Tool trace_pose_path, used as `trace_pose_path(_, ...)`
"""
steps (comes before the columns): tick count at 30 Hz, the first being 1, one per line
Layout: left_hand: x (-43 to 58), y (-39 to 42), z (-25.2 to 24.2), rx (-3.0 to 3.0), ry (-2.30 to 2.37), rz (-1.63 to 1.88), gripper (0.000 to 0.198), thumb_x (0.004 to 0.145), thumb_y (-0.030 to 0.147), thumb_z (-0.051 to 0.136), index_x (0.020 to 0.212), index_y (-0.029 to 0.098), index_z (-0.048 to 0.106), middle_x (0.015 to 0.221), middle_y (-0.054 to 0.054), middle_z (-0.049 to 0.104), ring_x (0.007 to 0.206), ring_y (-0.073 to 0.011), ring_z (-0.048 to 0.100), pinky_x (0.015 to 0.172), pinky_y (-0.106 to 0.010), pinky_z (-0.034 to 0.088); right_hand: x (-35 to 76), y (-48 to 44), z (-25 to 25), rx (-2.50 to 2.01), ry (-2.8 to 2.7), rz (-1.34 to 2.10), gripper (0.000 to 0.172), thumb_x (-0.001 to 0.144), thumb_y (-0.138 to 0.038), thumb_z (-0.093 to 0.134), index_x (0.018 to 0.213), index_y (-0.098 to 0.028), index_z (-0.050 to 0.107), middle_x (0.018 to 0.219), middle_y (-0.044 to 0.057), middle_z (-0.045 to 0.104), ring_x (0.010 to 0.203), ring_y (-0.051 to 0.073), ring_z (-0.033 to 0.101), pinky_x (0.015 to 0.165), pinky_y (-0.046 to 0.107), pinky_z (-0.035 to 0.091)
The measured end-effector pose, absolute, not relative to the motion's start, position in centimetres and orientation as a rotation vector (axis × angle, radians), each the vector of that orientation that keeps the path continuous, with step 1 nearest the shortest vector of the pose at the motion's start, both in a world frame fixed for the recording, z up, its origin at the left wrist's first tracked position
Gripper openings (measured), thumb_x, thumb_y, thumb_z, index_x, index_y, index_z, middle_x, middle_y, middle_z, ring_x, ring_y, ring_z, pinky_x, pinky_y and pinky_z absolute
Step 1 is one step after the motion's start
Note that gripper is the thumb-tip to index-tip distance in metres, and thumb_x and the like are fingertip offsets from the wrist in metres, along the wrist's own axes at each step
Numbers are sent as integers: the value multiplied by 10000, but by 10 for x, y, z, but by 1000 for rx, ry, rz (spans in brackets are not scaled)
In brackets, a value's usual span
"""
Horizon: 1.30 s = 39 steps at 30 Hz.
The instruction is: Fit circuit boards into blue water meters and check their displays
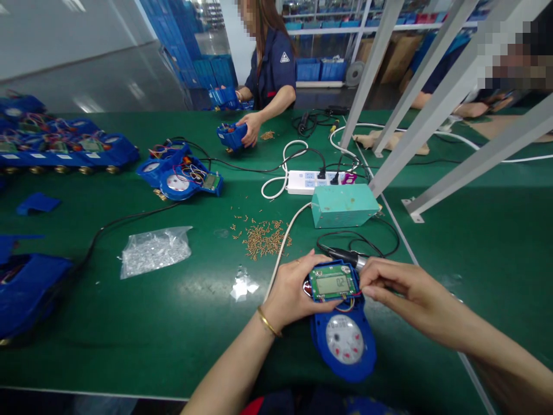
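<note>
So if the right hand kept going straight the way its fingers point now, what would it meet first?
The right hand points left across the blue meter. Its fingertips already touch the green circuit board at its right edge. Past that, the left hand holds the board's other side, though depth is hard to judge.

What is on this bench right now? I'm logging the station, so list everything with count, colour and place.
water meter: one, blue with white dial, near edge, between the hands
circuit board: one, green with grey display, on the meter's top
brass screws: a loose pile, gold, mid-bench
plastic bag: one, clear, left of the screws
metal box: one, teal, behind the meter
power strip: one, white, behind the box
opened meters: a cluster, blue, left of centre
row of meters: several, blue, far left
co-worker's hand: one, holding a blue part, far side
green mat: one, covering the bench
left hand: gold bangle, gripping the board's left edge
right hand: fingertips on the board's right edge
</note>
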<state>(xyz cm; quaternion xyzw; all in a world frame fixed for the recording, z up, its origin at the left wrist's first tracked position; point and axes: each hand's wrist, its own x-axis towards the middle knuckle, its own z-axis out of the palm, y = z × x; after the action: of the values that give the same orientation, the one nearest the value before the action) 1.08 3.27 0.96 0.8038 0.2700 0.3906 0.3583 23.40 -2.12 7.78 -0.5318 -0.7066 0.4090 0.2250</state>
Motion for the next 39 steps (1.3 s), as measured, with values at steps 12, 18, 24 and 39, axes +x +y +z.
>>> trace_pose_path(12, 11, 31, 12, 2012, 743, 988, 553, 667, 343, 817, 1151, 201, 592, 1131, -55, 731, 1016, -213, 716, 1133, -468, 441, 234, -18, 67, -1431, -1503, 1397, 253, 851, -409, 669, 752, -177, 653, 681, 6, 582, 631, 131, 547, 565, 228, 461)
trace_pose_path(18, 11, 30, 13, 1955, 784, 994, 549, 635, 298, 843, 1121, 194, 611, 1098, -50, 740, 1031, -226, 713, 1123, -442, 451, 233, -22, 50, -1414, -1389, 1348, 263, 809, -429, 727, 768, -170, 703, 623, 23, 626, 559, 143, 596, 512, 235, 494)
trace_pose_path(24, 14, 30, 15, 1935, 794, 998, 543, 619, 290, 853, 1104, 198, 624, 1072, -38, 746, 1048, -237, 707, 1108, -420, 464, 223, -29, 42, -1288, -1710, 754, 136, 868, -214, 641, 776, -208, 741, 773, 64, 681, 712, 187, 647, 629, 287, 516)
trace_pose_path(39, 16, 32, 11, 1945, 708, 983, 561, 650, 312, 828, 1156, 212, 606, 1123, -37, 731, 1019, -223, 711, 1180, -498, 368, 213, -28, 38, -1449, -1471, 1074, 187, 818, -343, 672, 707, -216, 752, 771, 57, 731, 694, 212, 666, 636, 305, 545)
